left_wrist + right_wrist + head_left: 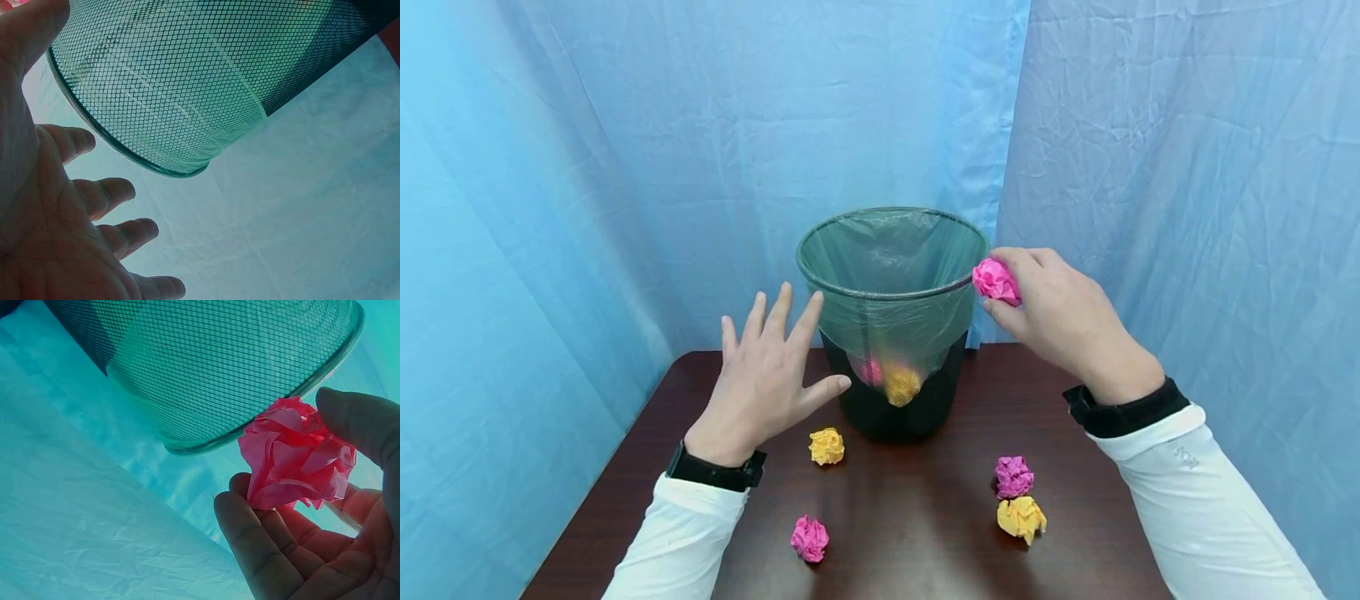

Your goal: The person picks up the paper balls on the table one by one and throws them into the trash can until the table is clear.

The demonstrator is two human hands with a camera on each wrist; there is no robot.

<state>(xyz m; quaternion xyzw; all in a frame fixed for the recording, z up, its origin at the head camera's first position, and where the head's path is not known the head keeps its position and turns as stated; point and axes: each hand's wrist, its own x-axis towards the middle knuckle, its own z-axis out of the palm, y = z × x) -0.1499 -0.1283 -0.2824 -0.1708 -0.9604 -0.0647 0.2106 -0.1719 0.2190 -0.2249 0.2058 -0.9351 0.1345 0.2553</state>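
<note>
A crumpled pink paper ball (997,281) is pinched in the right hand (1067,312), right of the middle of the head view, near the rim of the mesh wastebasket (895,425). The left hand (762,379) is spread wide at the left, with nothing held in it. The ball is likely very light, soft and not slippery, so it should be held gently by its sides

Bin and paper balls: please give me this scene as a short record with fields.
bin: upright, translucent liner
visible inside: binned pink ball, binned yellow ball
right hand: pinches held pink ball beside bin
left hand: fingers spread, holds nothing
table: left yellow ball, left pink ball, right pink ball, right yellow ball
</note>
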